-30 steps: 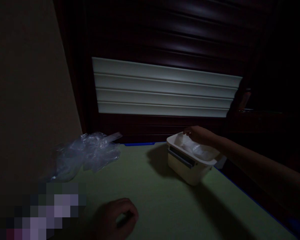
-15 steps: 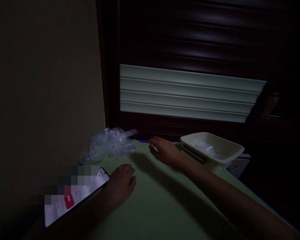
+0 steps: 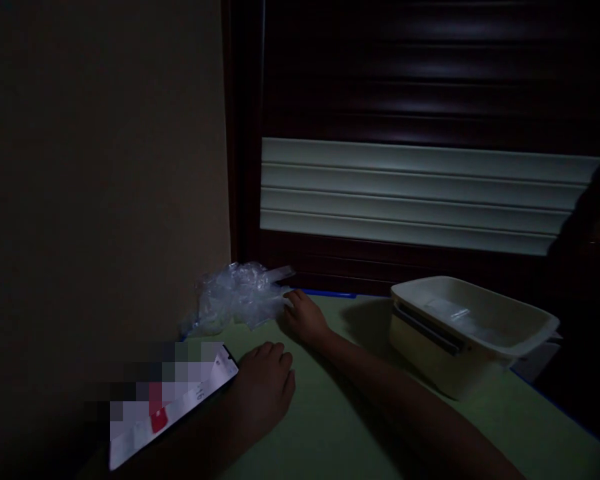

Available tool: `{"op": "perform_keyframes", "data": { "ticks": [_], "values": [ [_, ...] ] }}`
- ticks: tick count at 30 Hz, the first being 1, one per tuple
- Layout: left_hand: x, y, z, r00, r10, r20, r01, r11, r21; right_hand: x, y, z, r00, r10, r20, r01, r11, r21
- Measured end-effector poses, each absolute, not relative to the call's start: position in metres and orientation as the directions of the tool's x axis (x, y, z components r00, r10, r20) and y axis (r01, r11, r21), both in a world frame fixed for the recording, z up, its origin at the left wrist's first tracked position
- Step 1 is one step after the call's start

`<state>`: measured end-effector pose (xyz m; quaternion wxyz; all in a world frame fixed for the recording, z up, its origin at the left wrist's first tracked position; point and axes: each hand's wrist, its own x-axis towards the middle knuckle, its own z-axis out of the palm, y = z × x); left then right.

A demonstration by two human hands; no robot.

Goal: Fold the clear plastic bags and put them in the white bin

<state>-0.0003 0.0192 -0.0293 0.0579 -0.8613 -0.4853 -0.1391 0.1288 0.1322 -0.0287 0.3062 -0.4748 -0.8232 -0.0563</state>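
My right hand (image 3: 306,318) reaches to the crumpled pile of clear plastic bags (image 3: 243,293) at the back left of the table. Its fingertips and thumb close on the pile's right edge; how much plastic lies between them is hard to make out in the dim light. My left hand (image 3: 269,379) rests palm down on the green tabletop, fingers loosely bent and a little apart, holding nothing. Beside its wrist lies a phone (image 3: 180,407) with a lit screen, partly blurred by pixel blocks.
A cream plastic tub (image 3: 430,353) stands at the right of the green table (image 3: 330,413), with some clear plastic (image 3: 450,311) inside. A wall (image 3: 105,167) rises on the left. Behind the table is a dark slatted door (image 3: 405,80) with a pale louvred panel (image 3: 405,193).
My right hand has moved left from near the tub to the plastic bags. My left hand stays beside the phone. The whole view has shifted, and the tub appears closer and farther right.
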Motion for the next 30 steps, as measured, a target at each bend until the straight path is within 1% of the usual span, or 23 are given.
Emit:
{"op": "perform_keyframes", "data": {
  "ticks": [5,10,15,19,22,25,27,30],
  "values": [
    [0.001,0.018,-0.029,0.48,0.83,0.284,0.858,-0.512,0.046,0.103,0.147,-0.018,-0.53,0.632,0.566,0.704,0.7,-0.122],
    [0.001,0.018,-0.028,0.469,0.837,0.28,0.859,-0.506,0.074,0.081,0.172,-0.009,-0.652,0.557,0.515,0.633,0.774,-0.035],
    [0.004,0.015,-0.022,0.464,0.859,0.218,0.867,-0.491,0.089,0.067,0.195,-0.006,-0.726,0.542,0.424,0.614,0.788,0.045],
    [0.006,0.013,-0.019,0.446,0.878,0.175,0.881,-0.465,0.087,0.063,0.2,-0.009,-0.737,0.569,0.364,0.629,0.775,0.062],
    [0.006,0.013,-0.021,0.443,0.874,0.2,0.879,-0.467,0.093,0.061,0.2,-0.01,-0.711,0.608,0.354,0.658,0.752,0.03],
    [0.006,0.014,-0.024,0.45,0.865,0.223,0.874,-0.478,0.091,0.061,0.199,-0.007,-0.659,0.644,0.389,0.684,0.728,-0.047],
    [0.005,0.015,-0.025,0.457,0.857,0.238,0.87,-0.487,0.083,0.064,0.198,-0.002,-0.597,0.671,0.44,0.696,0.706,-0.132],
    [0.004,0.016,-0.026,0.466,0.843,0.268,0.865,-0.498,0.062,0.075,0.193,0.008,-0.47,0.715,0.517,0.684,0.666,-0.299]
  ]
}}
